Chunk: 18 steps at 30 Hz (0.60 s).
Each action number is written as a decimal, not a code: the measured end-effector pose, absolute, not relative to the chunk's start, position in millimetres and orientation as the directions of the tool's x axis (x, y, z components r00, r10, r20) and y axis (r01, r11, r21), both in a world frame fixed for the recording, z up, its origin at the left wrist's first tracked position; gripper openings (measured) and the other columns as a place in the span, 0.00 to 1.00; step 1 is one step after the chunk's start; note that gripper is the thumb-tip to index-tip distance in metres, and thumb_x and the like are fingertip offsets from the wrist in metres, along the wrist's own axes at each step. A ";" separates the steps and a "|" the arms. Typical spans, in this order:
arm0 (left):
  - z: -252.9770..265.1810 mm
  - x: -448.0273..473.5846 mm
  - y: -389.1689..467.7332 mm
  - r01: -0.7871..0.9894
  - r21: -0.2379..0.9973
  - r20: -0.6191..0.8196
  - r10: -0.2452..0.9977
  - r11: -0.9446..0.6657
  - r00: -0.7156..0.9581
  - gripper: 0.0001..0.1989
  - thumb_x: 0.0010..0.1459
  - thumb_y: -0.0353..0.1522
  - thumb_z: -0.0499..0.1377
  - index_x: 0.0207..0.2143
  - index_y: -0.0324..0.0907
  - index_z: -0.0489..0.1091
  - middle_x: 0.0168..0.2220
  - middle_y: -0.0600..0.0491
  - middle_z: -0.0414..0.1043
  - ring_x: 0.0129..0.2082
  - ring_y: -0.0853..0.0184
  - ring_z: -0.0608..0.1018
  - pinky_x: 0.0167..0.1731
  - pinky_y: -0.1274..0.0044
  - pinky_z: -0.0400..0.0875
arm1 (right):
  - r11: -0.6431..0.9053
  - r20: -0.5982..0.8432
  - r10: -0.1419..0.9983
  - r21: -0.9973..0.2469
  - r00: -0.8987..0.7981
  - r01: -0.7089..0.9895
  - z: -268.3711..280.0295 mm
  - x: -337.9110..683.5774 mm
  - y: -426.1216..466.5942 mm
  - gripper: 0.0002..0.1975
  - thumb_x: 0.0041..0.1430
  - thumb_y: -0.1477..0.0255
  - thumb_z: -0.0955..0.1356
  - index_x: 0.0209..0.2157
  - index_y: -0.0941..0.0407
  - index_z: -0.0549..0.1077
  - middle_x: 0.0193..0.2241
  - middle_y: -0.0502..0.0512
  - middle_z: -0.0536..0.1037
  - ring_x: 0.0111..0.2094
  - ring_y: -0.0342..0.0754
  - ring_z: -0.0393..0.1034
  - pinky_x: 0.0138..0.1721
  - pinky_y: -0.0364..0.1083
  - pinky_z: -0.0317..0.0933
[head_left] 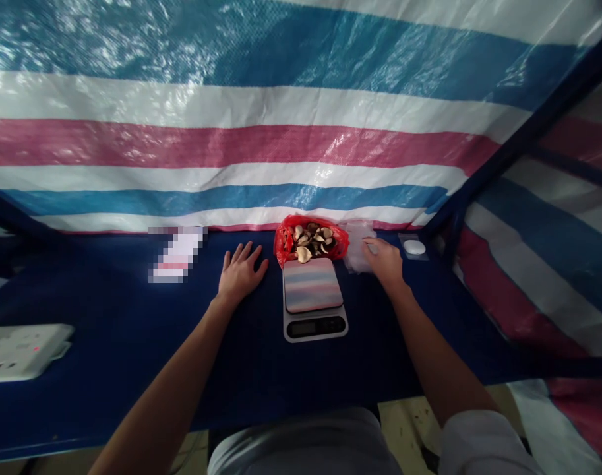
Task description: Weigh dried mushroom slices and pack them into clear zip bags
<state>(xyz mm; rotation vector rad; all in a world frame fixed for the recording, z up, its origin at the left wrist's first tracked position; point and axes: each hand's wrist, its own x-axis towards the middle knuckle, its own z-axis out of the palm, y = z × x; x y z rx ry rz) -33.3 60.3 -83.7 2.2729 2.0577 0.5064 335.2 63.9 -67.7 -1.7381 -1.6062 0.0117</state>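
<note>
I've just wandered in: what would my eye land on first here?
Probably the bright red bag, open at the far side of the blue table, with pale and dark slices heaped inside. Behind it, a shiny striped sheet fills the top of the view. Just in front sits a scale, the person's left hand spread out to its left and the right hand at some clear plastic to its right.

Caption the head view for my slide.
Left hand flat on a blue table, right hand at translucent plastic, scale and red bag of pale-and-brown pieces between.
</note>
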 end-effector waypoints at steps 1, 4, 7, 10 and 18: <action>-83.7 -34.9 61.1 0.953 0.272 0.234 0.970 -0.130 0.066 0.26 0.68 0.42 0.53 0.65 0.44 0.70 0.70 0.42 0.63 0.72 0.48 0.63 0.70 0.52 0.52 | 0.127 0.497 0.841 -0.568 0.215 0.813 -63.4 336.1 62.6 0.12 0.63 0.65 0.68 0.41 0.52 0.83 0.47 0.58 0.85 0.47 0.57 0.81 0.51 0.53 0.72; -80.1 -39.7 61.8 0.900 0.393 0.292 0.954 -0.188 0.072 0.24 0.67 0.40 0.54 0.60 0.41 0.73 0.67 0.40 0.68 0.68 0.50 0.68 0.69 0.56 0.58 | 0.272 0.517 0.817 -0.735 0.255 0.621 -49.1 334.0 56.6 0.16 0.62 0.59 0.69 0.39 0.55 0.83 0.44 0.60 0.86 0.46 0.58 0.81 0.53 0.55 0.72; -68.3 -37.6 55.9 0.814 0.499 0.381 0.919 -0.296 0.101 0.21 0.66 0.39 0.54 0.55 0.40 0.76 0.61 0.40 0.74 0.64 0.52 0.73 0.67 0.59 0.62 | 0.340 0.446 0.847 -0.874 0.291 0.348 -34.6 320.6 47.4 0.18 0.56 0.55 0.73 0.38 0.55 0.83 0.41 0.59 0.87 0.44 0.58 0.82 0.51 0.56 0.74; -48.0 -20.5 42.6 0.708 0.576 0.486 0.868 -0.408 0.105 0.18 0.66 0.40 0.55 0.49 0.42 0.78 0.55 0.43 0.79 0.61 0.52 0.76 0.67 0.58 0.61 | 0.337 0.359 0.892 -0.933 0.274 0.126 -22.8 297.1 37.8 0.17 0.50 0.56 0.77 0.35 0.53 0.83 0.40 0.57 0.87 0.45 0.58 0.81 0.52 0.58 0.73; -5.9 44.3 22.0 0.143 0.959 0.238 0.969 -0.245 0.063 0.20 0.61 0.46 0.64 0.47 0.42 0.79 0.48 0.45 0.83 0.49 0.54 0.82 0.51 0.66 0.74 | 0.128 0.141 0.990 -0.876 0.008 -0.465 -8.7 225.1 27.4 0.16 0.46 0.59 0.80 0.34 0.51 0.82 0.41 0.56 0.86 0.49 0.59 0.81 0.58 0.60 0.71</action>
